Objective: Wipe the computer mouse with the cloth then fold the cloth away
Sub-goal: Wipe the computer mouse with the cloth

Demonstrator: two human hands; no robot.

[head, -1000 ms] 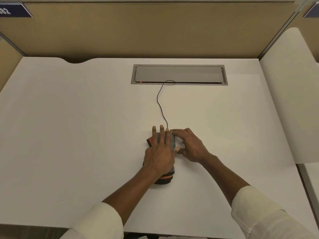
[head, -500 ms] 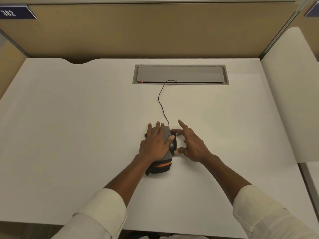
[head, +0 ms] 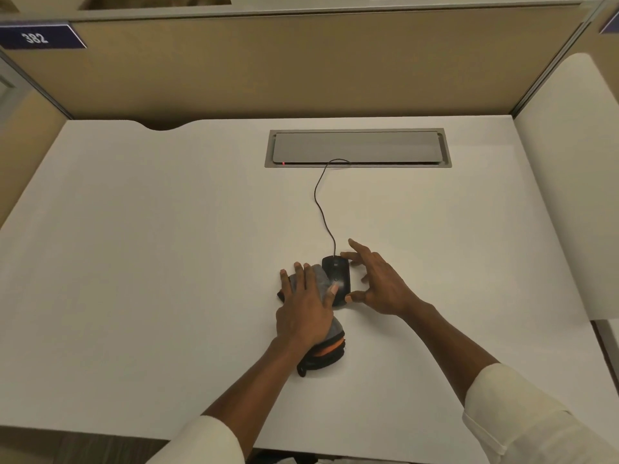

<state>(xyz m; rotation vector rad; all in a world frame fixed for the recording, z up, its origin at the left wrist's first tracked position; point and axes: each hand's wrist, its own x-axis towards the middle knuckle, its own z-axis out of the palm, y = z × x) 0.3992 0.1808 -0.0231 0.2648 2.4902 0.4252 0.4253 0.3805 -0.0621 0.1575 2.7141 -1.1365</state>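
Cloth (head: 318, 283) slid left off mouse (head: 336, 279) | left hand (head: 303, 313) flat on it | right hand (head: 380, 286) spread | sign (head: 35, 37) "382"

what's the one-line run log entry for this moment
stage: wiping | left hand: flat on grey cloth, beside mouse | right hand: steadying mouse by fingertips | cloth: not yet folded away

The light is warm, soft and rather dim, and it falls evenly from overhead. My surface (head: 167, 262) shows no glare and only faint shadows under my forearms. A small pale sheen sits on the mouse (head: 336, 279). Straight edges bow outward near the corners. My fingertips look slightly blurred.
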